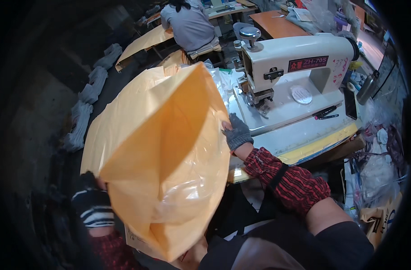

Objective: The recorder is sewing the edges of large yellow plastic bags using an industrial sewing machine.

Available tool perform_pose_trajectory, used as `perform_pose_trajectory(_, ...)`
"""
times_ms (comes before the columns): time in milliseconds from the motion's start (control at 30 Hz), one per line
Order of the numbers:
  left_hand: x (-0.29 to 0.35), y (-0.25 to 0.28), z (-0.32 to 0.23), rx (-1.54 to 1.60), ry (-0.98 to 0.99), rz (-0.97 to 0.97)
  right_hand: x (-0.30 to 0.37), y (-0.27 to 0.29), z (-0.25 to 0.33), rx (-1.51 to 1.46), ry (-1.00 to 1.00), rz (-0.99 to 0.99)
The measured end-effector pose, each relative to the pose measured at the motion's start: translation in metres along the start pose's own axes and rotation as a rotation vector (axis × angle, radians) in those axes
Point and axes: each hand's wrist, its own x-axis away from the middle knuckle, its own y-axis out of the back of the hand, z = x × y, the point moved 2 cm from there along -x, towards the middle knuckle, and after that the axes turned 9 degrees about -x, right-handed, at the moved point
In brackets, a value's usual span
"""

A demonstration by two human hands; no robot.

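Note:
A large yellow-tan paper sack (pixel 124 139) stretches between my hands, its mouth spread wide toward me and its inside glossy and creased. My left hand (pixel 95 200), in a black and white striped glove, grips the sack's left edge; some of its fingers are hidden behind the paper. On the right edge, my right hand (pixel 236 132) in a grey fingerless glove pinches the paper with the thumb on the near side. Just right of that hand stands a white industrial sewing machine (pixel 300 56), its needle area apart from the sack.
On the machine's table (pixel 300 146) lie pens (pixel 326 112), a phone (pixel 350 103) and a dark bottle (pixel 368 87). Plastic bags (pixel 379 166) bulge at the right. White bundles (pixel 81 117) line the left. Farther off, a person in grey (pixel 189 27) sits by more paper sheets (pixel 144 42).

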Motion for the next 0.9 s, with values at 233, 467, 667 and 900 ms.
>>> perform_pose_trajectory(233,-0.044,0.038,-0.217,0.770,-0.545,0.308,0.022,0.000,0.021,0.384,0.508,0.125)
perform_pose_trajectory(467,-0.126,-0.051,-0.181,1.761,0.514,0.228,0.025,0.104,0.007,0.563,0.510,0.244)
perform_pose_trajectory(667,-0.129,-0.037,-0.206,2.213,1.290,-0.153,0.017,0.108,0.036,0.820,0.653,0.171)
perform_pose_trajectory(900,-0.225,0.027,-0.263,0.138,-0.219,-0.113,0.104,0.055,0.019,-0.617,-0.496,0.718)
